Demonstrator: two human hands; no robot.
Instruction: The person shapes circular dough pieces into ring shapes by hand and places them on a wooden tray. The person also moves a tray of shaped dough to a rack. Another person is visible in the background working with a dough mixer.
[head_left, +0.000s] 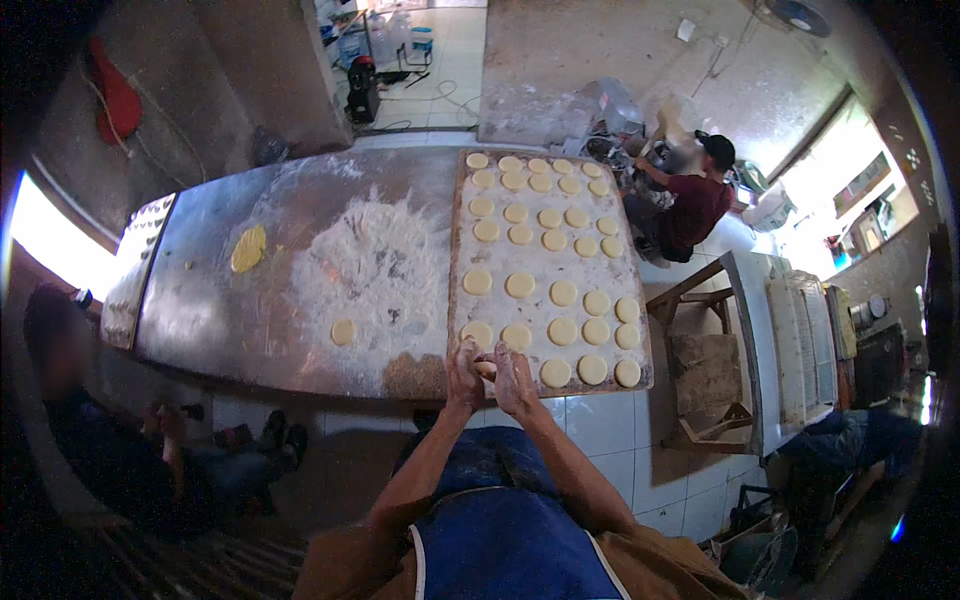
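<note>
Over the near edge of a floured board (545,305), my left hand (464,378) and my right hand (515,382) come together. Both are closed on a small pale piece of dough (486,368), mostly hidden by the fingers. Rows of flat, round dough pieces (563,331) cover the board. Two of these rounds lie just beyond my fingertips. To the left, a single dough round (343,332) rests on the metal table (215,310), beside a patch of scattered flour (375,250).
Farther left on the table lies a yellow flattened lump (249,248). A tray (140,265) stands at the table's left end. One person (695,205) crouches beyond the board; another (130,430) sits at lower left. A wooden-framed stand (715,350) is at right.
</note>
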